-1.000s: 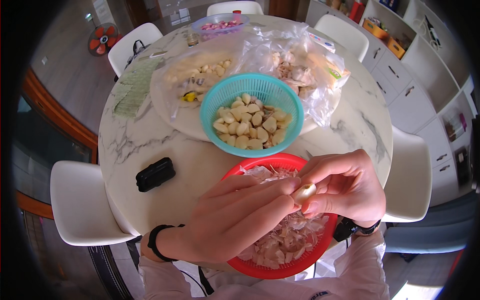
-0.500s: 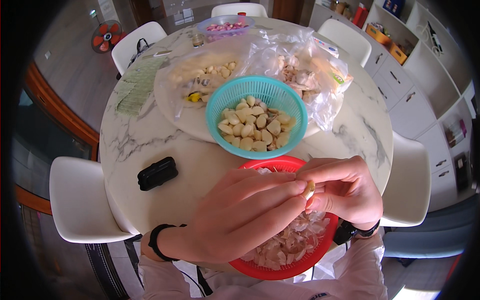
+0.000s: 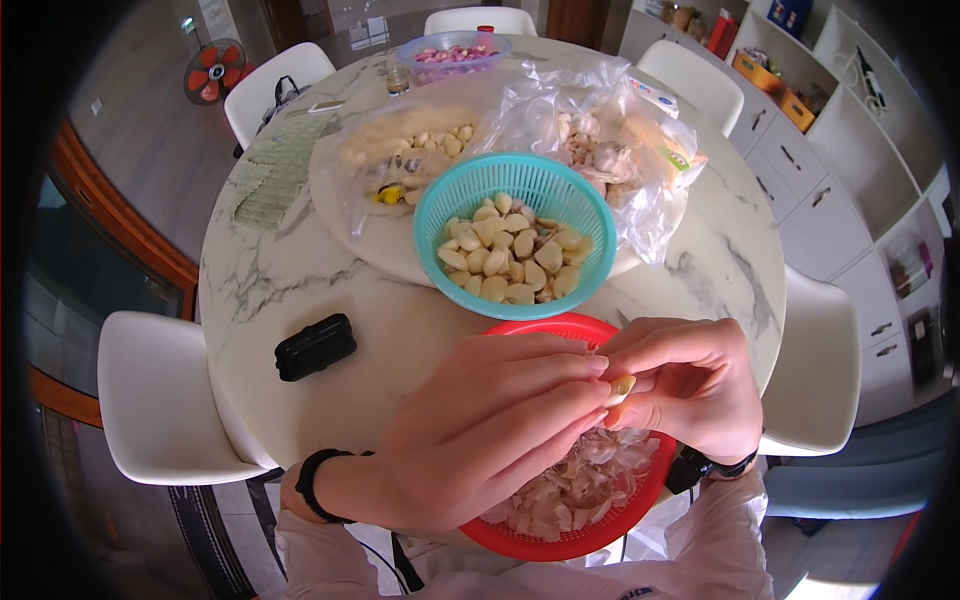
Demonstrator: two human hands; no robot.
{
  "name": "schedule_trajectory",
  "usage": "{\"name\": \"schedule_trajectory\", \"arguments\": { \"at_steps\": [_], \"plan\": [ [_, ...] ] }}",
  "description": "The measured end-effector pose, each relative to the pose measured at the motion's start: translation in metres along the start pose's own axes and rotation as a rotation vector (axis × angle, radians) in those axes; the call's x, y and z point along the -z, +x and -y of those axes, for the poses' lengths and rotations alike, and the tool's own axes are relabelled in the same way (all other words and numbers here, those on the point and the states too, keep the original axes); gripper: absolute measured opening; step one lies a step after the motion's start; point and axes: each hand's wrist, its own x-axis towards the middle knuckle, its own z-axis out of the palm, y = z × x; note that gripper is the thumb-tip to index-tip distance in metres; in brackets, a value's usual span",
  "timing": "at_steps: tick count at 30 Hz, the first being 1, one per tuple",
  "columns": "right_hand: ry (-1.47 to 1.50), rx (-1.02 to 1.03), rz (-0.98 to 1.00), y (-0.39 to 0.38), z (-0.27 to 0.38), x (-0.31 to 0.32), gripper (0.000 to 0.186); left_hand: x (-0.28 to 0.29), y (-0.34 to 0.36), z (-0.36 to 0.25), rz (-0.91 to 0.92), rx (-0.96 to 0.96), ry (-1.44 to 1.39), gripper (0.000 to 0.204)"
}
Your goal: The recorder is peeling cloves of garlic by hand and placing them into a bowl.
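Garlic clove (image 3: 622, 390) is pinched in the grip of left hand (image 3: 485, 430) and right hand (image 3: 695, 388) above the red basket (image 3: 560, 549), long axis slanted, yellowish end aimed away-right; forward room's kinda limited by the teal basket (image 3: 515, 178).

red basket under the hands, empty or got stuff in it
Not empty: garlic skins lie in the red basket; part of it is hidden.

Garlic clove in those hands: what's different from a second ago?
The garlic clove has turned between the fingertips, so less of it shows. Nothing was visibly picked up or released: the right hand still pinches it, the left hand still touches it. The turquoise basket and red basket stayed put.
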Motion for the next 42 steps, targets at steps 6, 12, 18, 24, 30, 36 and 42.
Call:
{"name": "schedule_trajectory", "arguments": {
  "at_steps": [6,12,18,24,30,36,42],
  "plan": [
    [-0.240,0.082,-0.022,-0.0009,0.0030,-0.0011,0.023,0.0045,-0.0006,-0.0041,0.070,0.139,0.020,0.025],
    [-0.465,0.168,-0.072,-0.0023,0.0020,-0.0038,0.023,0.0059,0.0014,-0.0038,0.108,0.147,0.050,0.023],
    [-0.473,0.153,-0.074,-0.0021,-0.0006,-0.0043,0.021,0.0062,0.0013,-0.0032,0.128,0.117,0.137,0.023],
    [-0.482,0.141,-0.043,-0.0007,-0.0005,-0.0032,0.021,0.0062,0.0018,-0.0037,0.110,0.132,0.141,0.021],
    [-0.478,0.149,-0.077,-0.0005,-0.0009,-0.0031,0.022,0.0072,0.0025,-0.0049,0.102,0.169,0.112,0.019],
    [-0.538,0.150,-0.067,-0.0014,0.0001,-0.0030,0.022,0.0056,0.0012,-0.0056,0.111,0.173,0.197,0.019],
    [-0.575,0.138,-0.058,-0.0005,0.0022,-0.0040,0.022,0.0033,0.0010,-0.0059,0.113,0.121,0.312,0.018]
  ]
}}
